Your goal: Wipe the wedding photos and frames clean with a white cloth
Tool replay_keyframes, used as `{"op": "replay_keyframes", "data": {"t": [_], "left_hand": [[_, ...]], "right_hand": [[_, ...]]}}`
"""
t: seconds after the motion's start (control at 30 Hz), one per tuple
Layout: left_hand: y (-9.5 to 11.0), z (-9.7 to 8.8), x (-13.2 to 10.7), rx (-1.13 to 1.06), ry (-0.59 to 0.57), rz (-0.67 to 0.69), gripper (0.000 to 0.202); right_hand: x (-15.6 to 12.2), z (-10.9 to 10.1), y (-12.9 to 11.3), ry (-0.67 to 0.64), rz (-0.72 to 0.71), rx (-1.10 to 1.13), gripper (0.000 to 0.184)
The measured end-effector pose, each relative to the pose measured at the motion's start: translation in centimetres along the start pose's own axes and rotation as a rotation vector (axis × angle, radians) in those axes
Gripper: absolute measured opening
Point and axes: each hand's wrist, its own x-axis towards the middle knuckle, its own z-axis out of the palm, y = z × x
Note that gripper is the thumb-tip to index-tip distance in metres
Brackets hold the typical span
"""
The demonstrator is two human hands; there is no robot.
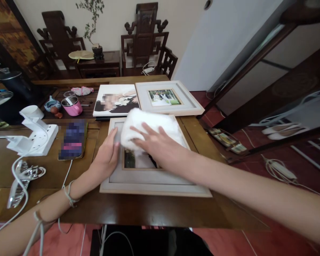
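Observation:
A light wooden picture frame [154,188] with a pale mat lies flat on the table before me. My left hand [107,153] grips its left side, the fingers close together along the edge. On top of the frame is a folded white fluffy cloth [141,119], which my right hand [160,145] holds from above with fingers spread over it. The cloth and hand hide much of the photo in the middle. Just behind lie a second light wooden frame [192,101] with an outdoor photo and a white-edged photo panel [116,112].
On the wooden table [138,211], to the left, are a white power strip [44,140] with cables, a phone [72,140], a silver hair claw [20,185] and a pink cup [72,106]. Dark carved chairs [145,39] stand behind. Glass-and-wood furniture [256,96] is at right.

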Motion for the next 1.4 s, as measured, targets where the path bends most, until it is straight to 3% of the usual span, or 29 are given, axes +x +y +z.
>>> {"op": "replay_keyframes", "data": {"t": [0.1, 0.2, 0.3, 0.4, 0.5, 0.63, 0.73, 0.8, 0.9, 1.0, 1.1, 1.17, 1.3, 1.4], "left_hand": [[0.7, -0.4, 0.0, -0.043, 0.044, 0.041, 0.057], [0.9, -0.5, -0.1, -0.076, 0.076, 0.079, 0.062], [0.9, -0.5, -0.2, -0.126, 0.071, 0.043, 0.066], [1.0, -0.5, -0.2, -0.185, 0.071, -0.047, 0.063], [0.8, -0.3, -0.1, -0.116, 0.015, -0.071, 0.055], [0.2, 0.0, 0.0, 0.022, -0.044, -0.030, 0.046], [-0.3, 0.2, -0.1, 0.050, -0.054, 0.007, 0.042], [-0.4, 0.2, -0.2, 0.062, -0.067, 0.026, 0.042], [-0.6, 0.1, -0.2, 0.067, -0.067, 0.041, 0.042], [-0.6, 0.0, -0.1, 0.058, -0.065, 0.039, 0.043], [-0.4, -0.1, -0.1, 0.045, -0.048, 0.030, 0.044], [-0.2, -0.3, 0.0, 0.032, -0.024, 0.021, 0.045], [0.0, -0.3, -0.1, -0.007, 0.073, -0.053, 0.051], [-0.3, -0.2, 0.0, -0.194, 0.124, -0.190, 0.064]], "right_hand": [[4.2, 0.5, 0.6, 0.052, -0.007, -0.092, 0.076], [5.6, 1.3, -0.7, 0.066, -0.043, -0.089, 0.055], [3.5, 1.6, -3.0, 0.032, -0.094, -0.058, 0.045], [0.1, 1.7, -5.1, -0.045, -0.179, 0.003, 0.051], [-2.7, 1.9, -5.7, -0.130, -0.229, 0.097, 0.043], [-5.5, 2.5, -3.4, -0.196, -0.180, 0.191, 0.035], [-7.9, 2.8, -0.1, -0.172, -0.123, 0.208, 0.045], [-9.0, 2.9, 2.1, -0.159, -0.008, 0.197, 0.055], [-8.9, 2.8, 4.7, -0.119, 0.195, 0.163, 0.069], [-6.8, 3.1, 6.3, -0.034, 0.279, 0.053, 0.075], [-5.0, 3.6, 6.4, 0.027, 0.299, -0.066, 0.080], [-5.1, 3.7, 5.5, -0.001, 0.277, -0.074, 0.083], [-7.7, 3.4, 2.5, -0.184, 0.153, 0.054, 0.085], [-9.7, 3.6, 1.4, -0.229, 0.130, 0.168, 0.083]]}}
